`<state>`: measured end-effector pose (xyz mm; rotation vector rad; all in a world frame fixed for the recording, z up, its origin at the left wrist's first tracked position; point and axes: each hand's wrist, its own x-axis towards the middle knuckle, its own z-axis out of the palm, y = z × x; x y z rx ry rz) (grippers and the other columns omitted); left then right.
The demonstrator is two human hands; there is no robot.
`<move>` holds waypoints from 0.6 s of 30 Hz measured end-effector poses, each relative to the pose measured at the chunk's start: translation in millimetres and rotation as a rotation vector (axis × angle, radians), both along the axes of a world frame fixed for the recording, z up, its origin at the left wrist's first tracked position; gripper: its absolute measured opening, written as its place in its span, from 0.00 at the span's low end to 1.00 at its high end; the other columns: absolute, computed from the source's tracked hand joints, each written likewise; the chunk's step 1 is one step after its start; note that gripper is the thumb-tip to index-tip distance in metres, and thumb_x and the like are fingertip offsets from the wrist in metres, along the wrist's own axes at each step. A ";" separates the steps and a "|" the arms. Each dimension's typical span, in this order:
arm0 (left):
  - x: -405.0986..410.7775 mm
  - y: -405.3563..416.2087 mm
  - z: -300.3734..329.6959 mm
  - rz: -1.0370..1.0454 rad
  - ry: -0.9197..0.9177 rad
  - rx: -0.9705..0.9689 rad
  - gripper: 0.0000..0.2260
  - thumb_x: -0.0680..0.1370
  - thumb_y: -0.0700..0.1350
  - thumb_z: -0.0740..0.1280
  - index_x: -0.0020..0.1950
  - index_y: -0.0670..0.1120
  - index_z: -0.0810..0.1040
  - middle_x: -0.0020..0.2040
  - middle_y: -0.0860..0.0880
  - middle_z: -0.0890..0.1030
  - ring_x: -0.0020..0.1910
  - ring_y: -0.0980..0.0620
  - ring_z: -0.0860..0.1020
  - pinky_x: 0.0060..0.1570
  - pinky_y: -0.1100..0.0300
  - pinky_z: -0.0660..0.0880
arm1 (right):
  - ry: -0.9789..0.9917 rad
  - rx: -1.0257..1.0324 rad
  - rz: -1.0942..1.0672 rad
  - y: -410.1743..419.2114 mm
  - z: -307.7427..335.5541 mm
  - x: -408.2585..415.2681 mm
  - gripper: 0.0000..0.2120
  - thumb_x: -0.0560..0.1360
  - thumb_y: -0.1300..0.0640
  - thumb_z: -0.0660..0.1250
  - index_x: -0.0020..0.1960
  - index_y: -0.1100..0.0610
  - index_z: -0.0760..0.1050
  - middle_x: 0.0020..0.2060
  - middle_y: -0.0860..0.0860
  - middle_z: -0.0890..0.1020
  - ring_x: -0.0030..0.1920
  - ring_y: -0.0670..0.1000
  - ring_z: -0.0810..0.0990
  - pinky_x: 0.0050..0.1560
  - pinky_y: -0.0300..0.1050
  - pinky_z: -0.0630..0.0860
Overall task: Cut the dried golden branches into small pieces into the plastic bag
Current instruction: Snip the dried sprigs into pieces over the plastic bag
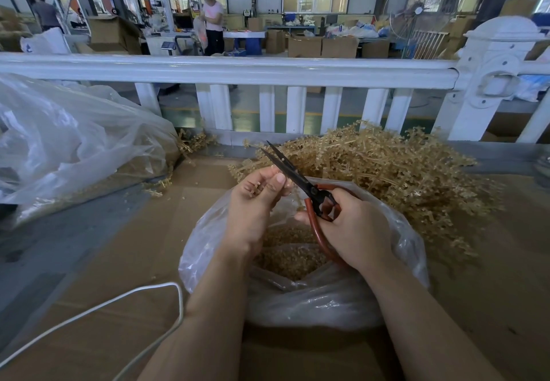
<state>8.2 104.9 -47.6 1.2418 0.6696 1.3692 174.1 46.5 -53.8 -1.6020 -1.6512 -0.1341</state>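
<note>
Two hands work over the open plastic bag [312, 297] in the head view, the only view given. The bag sits on the cardboard-covered table [125, 261] near its front edge, mouth up, with a layer of cut golden bits [290, 257] already in the bottom. The left hand [256, 202] is curled around a short sprig [255, 187], pinching it between thumb and fingers just above the bag's mouth. The right hand [354, 228] grips the red loops of the scissors [300, 184], fingers wrapped through the handles; the black blades [279, 158] stand slightly apart, tips pointing up and away toward the back edge. The blades pass just beside the left thumb. Behind the bag, toward the back edge and the white railing [226, 69], lies the large pile of uncut dried golden branches [387, 172], touching the bag's far rim. A second, bigger clear bag [74, 142] slumps at the left side of the table, and a white cable [119, 303] loops across the front left corner.

The step in hand looks like snipping the held sprig. To do it well, I would keep the sprig directly over the bag's mouth so pieces fall inside, feed the stem deep between the blades rather than at the tips, and keep the left thumb back from the cutting line.
</note>
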 end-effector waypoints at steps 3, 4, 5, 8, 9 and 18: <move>-0.6 0.2 -0.7 0.000 0.031 0.027 0.04 0.77 0.44 0.70 0.49 0.44 0.82 0.37 0.54 0.82 0.37 0.59 0.79 0.39 0.66 0.76 | 0.006 0.000 -0.005 0.3 -0.5 -1.4 0.33 0.65 0.21 0.60 0.46 0.51 0.80 0.34 0.41 0.82 0.33 0.41 0.79 0.33 0.41 0.79; -0.7 0.3 -1.4 0.004 0.052 0.036 0.04 0.78 0.42 0.69 0.50 0.43 0.81 0.37 0.54 0.82 0.37 0.59 0.79 0.40 0.65 0.76 | 0.011 0.005 -0.006 0.5 -0.7 -1.7 0.33 0.65 0.22 0.60 0.45 0.51 0.79 0.33 0.41 0.81 0.32 0.41 0.78 0.32 0.41 0.78; -0.4 0.5 -2.2 0.011 0.069 0.042 0.04 0.79 0.41 0.69 0.51 0.42 0.81 0.37 0.54 0.82 0.37 0.59 0.79 0.40 0.66 0.76 | 0.017 0.009 -0.006 0.5 -0.9 -1.9 0.33 0.65 0.22 0.61 0.44 0.51 0.79 0.32 0.40 0.80 0.31 0.40 0.77 0.31 0.40 0.77; 0.2 0.2 -3.0 0.018 0.084 0.055 0.05 0.79 0.39 0.68 0.53 0.39 0.80 0.39 0.51 0.82 0.40 0.57 0.79 0.42 0.66 0.76 | 0.031 0.013 0.005 0.5 -1.1 -2.5 0.32 0.65 0.22 0.60 0.44 0.51 0.78 0.31 0.40 0.79 0.31 0.40 0.77 0.31 0.39 0.77; 0.3 -0.1 -2.7 0.021 0.088 0.057 0.05 0.79 0.39 0.68 0.53 0.39 0.80 0.39 0.51 0.82 0.40 0.56 0.79 0.42 0.65 0.76 | 0.037 0.015 0.010 0.3 -1.3 -2.5 0.32 0.65 0.22 0.60 0.44 0.50 0.78 0.31 0.39 0.78 0.31 0.39 0.77 0.31 0.38 0.77; 0.8 0.0 -0.8 0.033 0.106 0.065 0.03 0.80 0.38 0.67 0.51 0.43 0.81 0.39 0.50 0.81 0.39 0.57 0.79 0.40 0.67 0.75 | 0.068 0.021 0.030 0.6 -0.8 -2.9 0.31 0.66 0.22 0.62 0.45 0.49 0.79 0.30 0.35 0.75 0.30 0.36 0.75 0.30 0.28 0.69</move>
